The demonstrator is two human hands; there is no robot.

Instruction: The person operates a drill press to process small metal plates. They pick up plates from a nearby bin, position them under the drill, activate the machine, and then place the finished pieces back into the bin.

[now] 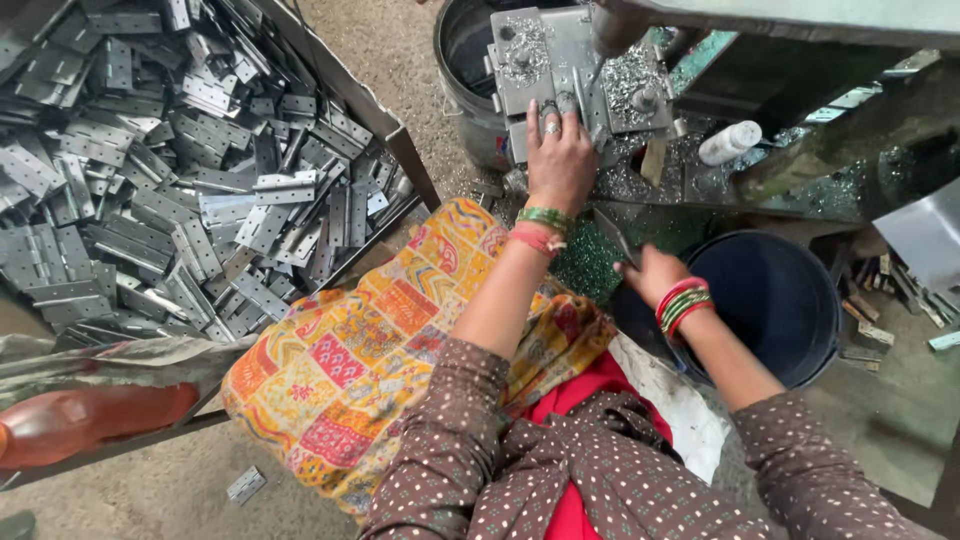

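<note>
Fingers of the left hand lie pressed flat and close together on the grey metal jig plate, palm down, a ring on one finger and green and pink bangles at the wrist. That plate is a flat steel block with bolts at its corners, strewn with bright metal shavings, and it sits just beside the rim of a dark metal drum. The right hand, below and right of the jig plate, pinches a thin grey metal strip by its lower end; the strip slants up toward the plate. Room around both hands is tight: a machine frame overhangs the plate from above, and a dark blue bucket stands just right of the right hand. A white plastic bottle lies right of the plate among shavings. Well left of the plate, past a patterned yellow cloth, a wooden-edged tray holds a heap of grey hinges.
</note>
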